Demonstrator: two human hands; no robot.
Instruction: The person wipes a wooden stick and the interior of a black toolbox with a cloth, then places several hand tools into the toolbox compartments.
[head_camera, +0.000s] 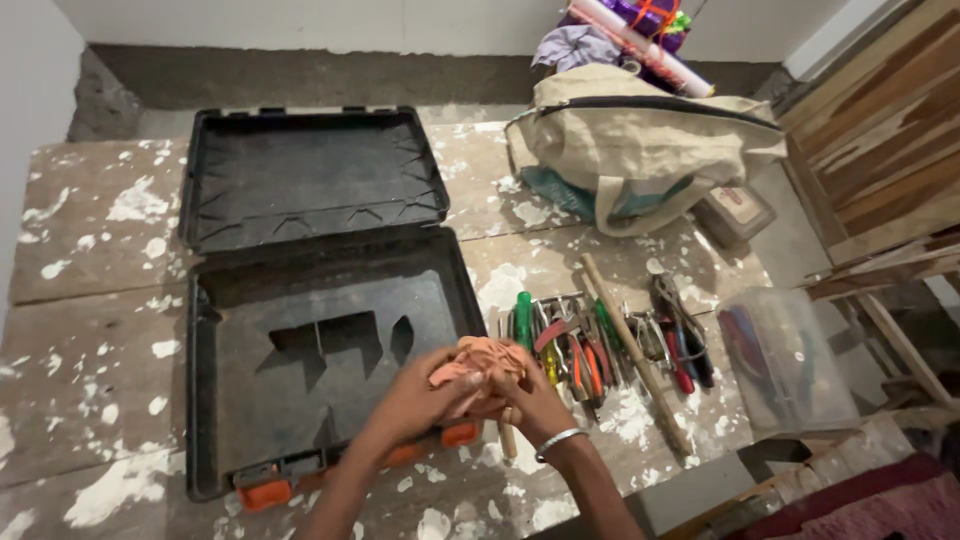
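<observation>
Over the open black tool case (330, 300), both hands (480, 392) clutch what seems an orange cloth (487, 358).

Paint-spattered wooden surface (90, 330) with tools and bags.

A black tool case (320, 300) lies open with orange latches at its front edge. Just right of it sits a row of hand tools (600, 350): screwdrivers, pliers and a wooden-handled tool (635, 355). A clear plastic box (790, 360) stands at the right end. A beige canvas bag (640, 140) rests behind, a rolled sheet (640, 45) beyond it, with wooden planks (890, 130) to the right.
</observation>
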